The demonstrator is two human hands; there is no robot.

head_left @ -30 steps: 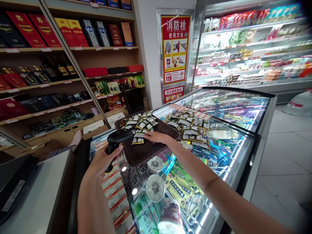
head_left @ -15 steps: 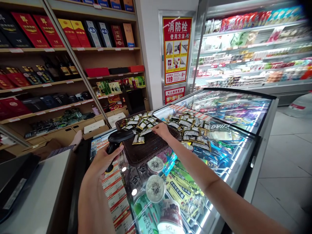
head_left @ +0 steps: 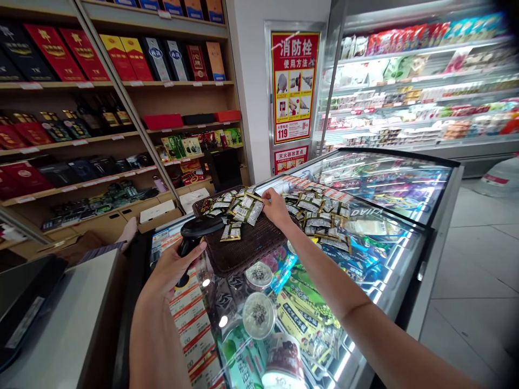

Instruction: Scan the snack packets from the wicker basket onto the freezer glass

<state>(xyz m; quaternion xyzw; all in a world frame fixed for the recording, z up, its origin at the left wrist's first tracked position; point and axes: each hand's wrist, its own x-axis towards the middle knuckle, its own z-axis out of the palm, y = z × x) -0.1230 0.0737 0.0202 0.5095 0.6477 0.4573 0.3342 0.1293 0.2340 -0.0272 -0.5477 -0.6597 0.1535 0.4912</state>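
Note:
My left hand (head_left: 172,266) is wrapped round the handle of a black barcode scanner (head_left: 200,226), its head pointing over the tray's left side. Pinched in the fingers of my right hand (head_left: 275,207) is the upper corner of a small snack packet (head_left: 250,209), white and gold with printed text, tilted up over the tray. The dark brown woven tray (head_left: 239,256) lies on the freezer's glass top with several like packets (head_left: 222,202) at its far end. Another packet (head_left: 231,232) lies alone near the scanner head. Right of the tray is a loose heap of packets (head_left: 318,213).
Under the freezer glass (head_left: 405,178) are ice cream tubs (head_left: 259,315) and bagged ices. A white counter (head_left: 60,319) with a black device stands at left. Shelves of boxes (head_left: 166,56) rise behind, and a chilled display (head_left: 405,92) stands back right.
My right hand has moved slightly up and right, lifting one packet's edge so its printed face tilts toward me. My left hand and the scanner stay nearly still.

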